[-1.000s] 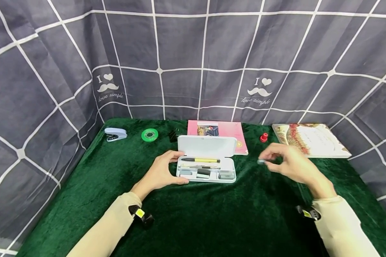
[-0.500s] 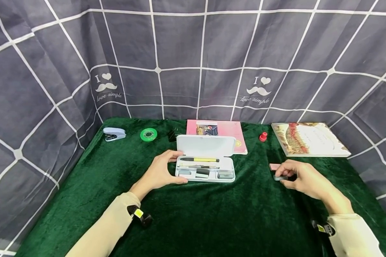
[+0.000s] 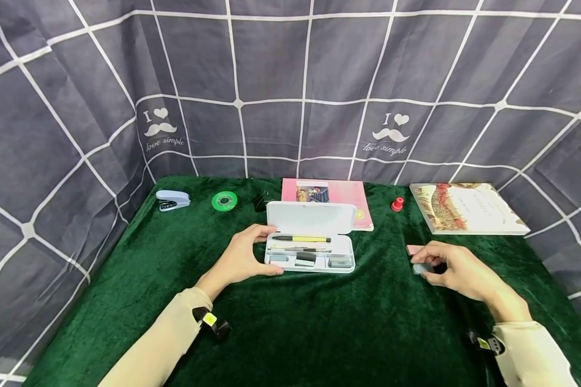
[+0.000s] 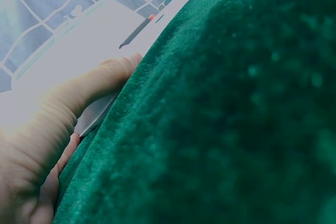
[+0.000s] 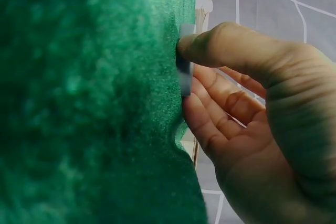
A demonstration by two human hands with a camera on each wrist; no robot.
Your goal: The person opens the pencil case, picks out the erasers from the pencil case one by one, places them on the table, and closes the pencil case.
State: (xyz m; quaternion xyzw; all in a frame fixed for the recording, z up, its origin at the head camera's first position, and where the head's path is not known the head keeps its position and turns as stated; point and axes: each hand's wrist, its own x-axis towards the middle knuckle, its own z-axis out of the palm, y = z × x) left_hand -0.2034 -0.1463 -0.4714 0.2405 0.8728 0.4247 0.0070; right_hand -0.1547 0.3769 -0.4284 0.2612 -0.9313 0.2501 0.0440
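Head view: the right hand [image 3: 457,269] rests low on the green velvet tablecloth [image 3: 319,328], thumb and fingers pinching a small grey rectangular eraser [image 3: 421,268] that sits on the cloth. Just beyond its fingertips lies a small pink rectangular eraser [image 3: 413,249], close beside the grey one. The right wrist view shows the thumb [image 5: 220,45] pressed on the grey eraser's edge against the cloth. The left hand [image 3: 239,260] grips the left end of the open white plastic pencil case [image 3: 311,252], fingers curled round its side; the case lies between the two hands, nearer the left. Inside it lie a yellow-and-black pen [image 3: 301,238] and small grey blocks. Beyond the case lies a pink booklet [image 3: 326,192]; beyond the right hand, a small red stamp [image 3: 397,204] and a cream illustrated book [image 3: 467,208]; beyond the left hand, a green tape roll [image 3: 224,201] and a pale blue stapler [image 3: 172,200].
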